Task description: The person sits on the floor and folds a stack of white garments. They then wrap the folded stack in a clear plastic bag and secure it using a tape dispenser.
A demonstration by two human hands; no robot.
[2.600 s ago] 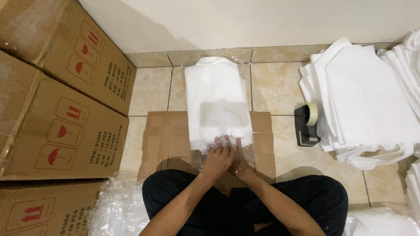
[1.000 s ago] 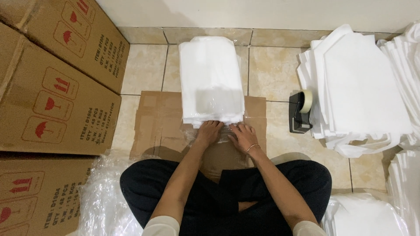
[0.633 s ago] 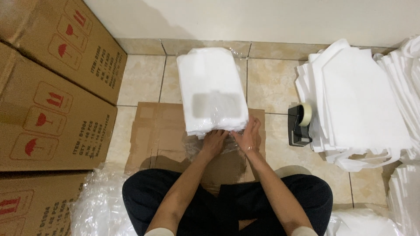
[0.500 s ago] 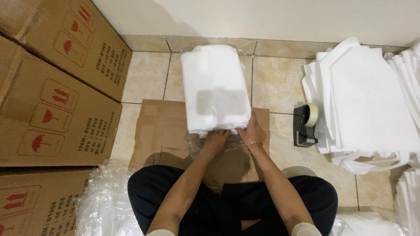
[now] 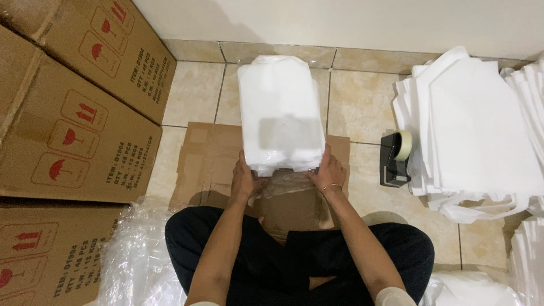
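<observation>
A thick stack of folded white bags in a clear plastic sleeve (image 5: pixel 280 113) lies on a flattened piece of cardboard (image 5: pixel 207 164) on the tiled floor in front of me. My left hand (image 5: pixel 243 180) grips the stack's near left corner. My right hand (image 5: pixel 327 173), with a thin bracelet at the wrist, holds the near right corner. Loose clear plastic from the sleeve's open end (image 5: pixel 289 182) bunches between my hands. I sit cross-legged in dark trousers.
Brown cartons (image 5: pixel 73 130) are stacked along the left. A black tape dispenser (image 5: pixel 395 158) stands to the right of the cardboard, next to piles of white bags (image 5: pixel 481 130). Crumpled clear plastic (image 5: pixel 133 255) lies by my left knee. A wall runs along the back.
My hands have moved from the middle of the stack's near end out to its two corners. The stack's near end has shifted slightly with them.
</observation>
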